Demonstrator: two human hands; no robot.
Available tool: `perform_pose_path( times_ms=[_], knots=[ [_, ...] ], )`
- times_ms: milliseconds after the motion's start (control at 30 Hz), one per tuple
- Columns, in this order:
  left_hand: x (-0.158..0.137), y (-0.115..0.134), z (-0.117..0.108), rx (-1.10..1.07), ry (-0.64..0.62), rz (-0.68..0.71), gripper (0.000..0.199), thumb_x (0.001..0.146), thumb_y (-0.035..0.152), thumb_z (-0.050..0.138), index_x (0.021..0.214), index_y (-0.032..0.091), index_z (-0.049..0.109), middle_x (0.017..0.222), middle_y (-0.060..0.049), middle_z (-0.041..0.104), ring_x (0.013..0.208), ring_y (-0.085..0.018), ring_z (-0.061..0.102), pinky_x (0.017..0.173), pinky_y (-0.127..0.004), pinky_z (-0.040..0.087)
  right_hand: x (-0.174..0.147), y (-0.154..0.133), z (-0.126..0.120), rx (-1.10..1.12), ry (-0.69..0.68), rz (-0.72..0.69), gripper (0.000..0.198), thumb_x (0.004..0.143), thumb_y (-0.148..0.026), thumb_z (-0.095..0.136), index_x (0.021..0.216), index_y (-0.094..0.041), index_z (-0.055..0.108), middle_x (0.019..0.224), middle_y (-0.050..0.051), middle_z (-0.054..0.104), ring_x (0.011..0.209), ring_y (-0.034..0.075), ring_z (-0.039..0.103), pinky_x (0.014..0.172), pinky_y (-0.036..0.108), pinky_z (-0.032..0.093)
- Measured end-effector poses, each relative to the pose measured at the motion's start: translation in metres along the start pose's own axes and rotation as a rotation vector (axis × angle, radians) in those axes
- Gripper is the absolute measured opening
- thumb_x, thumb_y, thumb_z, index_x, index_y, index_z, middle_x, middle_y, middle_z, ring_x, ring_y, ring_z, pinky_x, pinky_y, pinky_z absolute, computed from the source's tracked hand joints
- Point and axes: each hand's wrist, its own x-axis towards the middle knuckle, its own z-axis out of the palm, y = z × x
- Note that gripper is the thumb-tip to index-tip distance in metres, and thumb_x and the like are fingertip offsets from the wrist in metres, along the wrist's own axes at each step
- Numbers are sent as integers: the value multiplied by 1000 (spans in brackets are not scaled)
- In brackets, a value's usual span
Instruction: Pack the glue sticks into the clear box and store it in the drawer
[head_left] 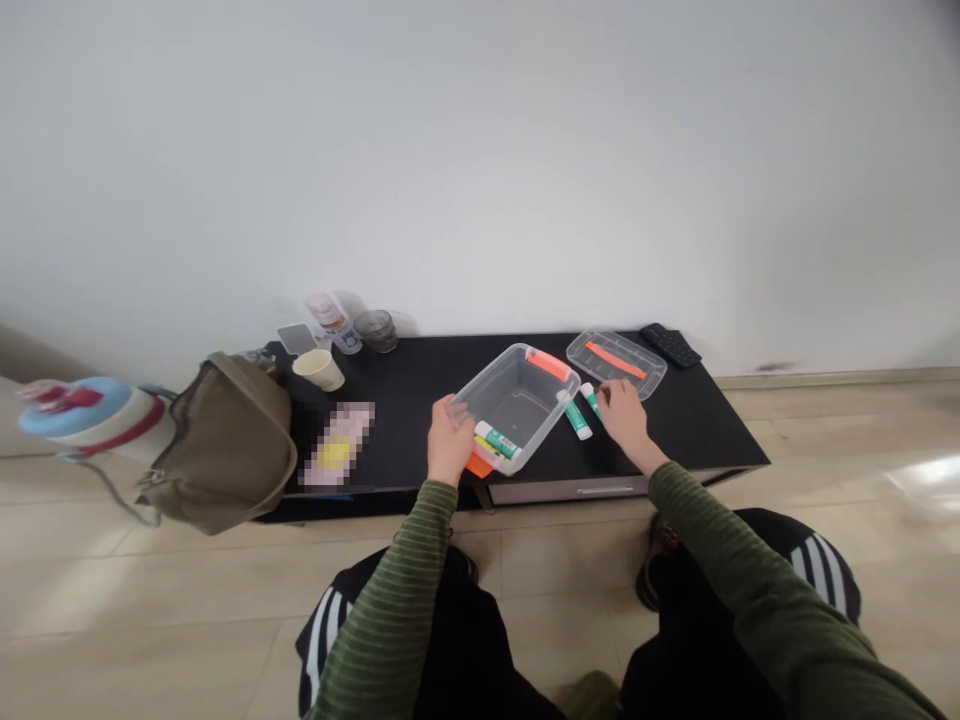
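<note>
My left hand point(448, 442) is closed on the near left rim of a clear plastic box point(517, 395) with orange clips, which is tilted toward me. Inside, at its near end, lies a green and white glue stick point(498, 440) beside something yellow that I cannot fully make out. To the right of the box, my right hand point(624, 412) has its fingers closed at a second glue stick point(590, 398), partly covered by them. Another glue stick point(576, 416) rests on the table between the box and that hand. Behind my right hand lies the clear lid point(616, 362) with an orange strip.
The low black table point(409, 400) stands against the wall and has a drawer. At its left are a brown bag point(225, 440), a paper cup point(319, 370), a spray can point(334, 322), a dark glass point(376, 331) and a pixelated item point(337, 445). A black keyboard point(670, 345) lies back right.
</note>
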Motion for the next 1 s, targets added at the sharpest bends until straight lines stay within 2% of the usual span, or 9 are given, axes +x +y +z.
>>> perform_pose_path(
  times_ms=[167,367,500,600,667,767,833,900,1000],
  knots=[
    [0,3,2,-27,-1,-19,53,74,8,58,125,20,49,117,-9,67,111,-20,64,103,-39,47,-8,25,17,-149,-210,87,24,96,-37,48,110,-20,57,115,10,58,96,22,61,71,29,43],
    [1,-1,3,-49,0,-12,51,74,7,58,123,20,49,116,-9,67,112,-20,64,103,-39,46,-10,19,27,-323,-306,67,35,98,-46,45,116,-18,53,115,13,57,91,23,65,69,29,43],
    [2,-3,3,-57,-8,-4,50,75,8,58,123,20,49,117,-9,67,111,-20,64,103,-39,47,-12,16,32,-354,-303,72,34,99,-44,42,114,-15,50,112,14,59,88,25,67,69,31,43],
    [2,-2,3,-72,-10,-14,50,75,8,58,123,20,49,117,-9,67,109,-20,66,101,-39,48,-13,18,27,-203,-254,119,31,99,-43,40,113,-17,50,109,13,62,87,26,66,70,32,43],
    [1,-1,3,-61,-7,-15,50,75,8,58,122,20,49,117,-9,67,110,-20,65,101,-39,48,-13,16,18,-53,-139,113,31,98,-42,39,114,-17,49,106,12,63,89,26,65,73,33,43],
    [1,-1,4,-37,-9,-2,49,75,9,57,122,20,49,117,-9,67,110,-20,65,101,-39,48,-13,-6,-2,151,72,-27,35,97,-42,37,117,-15,48,103,12,64,89,25,63,76,34,44],
    [1,-1,4,-30,-12,6,49,75,9,57,122,21,49,118,-9,68,109,-20,65,101,-39,48,-10,-33,-17,244,115,-167,38,96,-45,39,117,-15,49,102,12,64,86,24,62,75,32,44],
    [2,-1,4,-17,-13,8,49,75,10,57,122,21,49,118,-8,68,110,-20,65,100,-38,48,-6,-66,-30,265,51,-308,36,94,-44,43,115,-16,52,99,10,65,82,21,61,72,30,43],
    [1,2,3,15,-22,-8,49,75,11,58,122,21,49,118,-9,68,109,-21,65,99,-38,48,1,-113,-42,181,-138,-489,31,89,-42,51,107,-18,58,94,7,68,80,19,62,69,28,41]
  ],
)
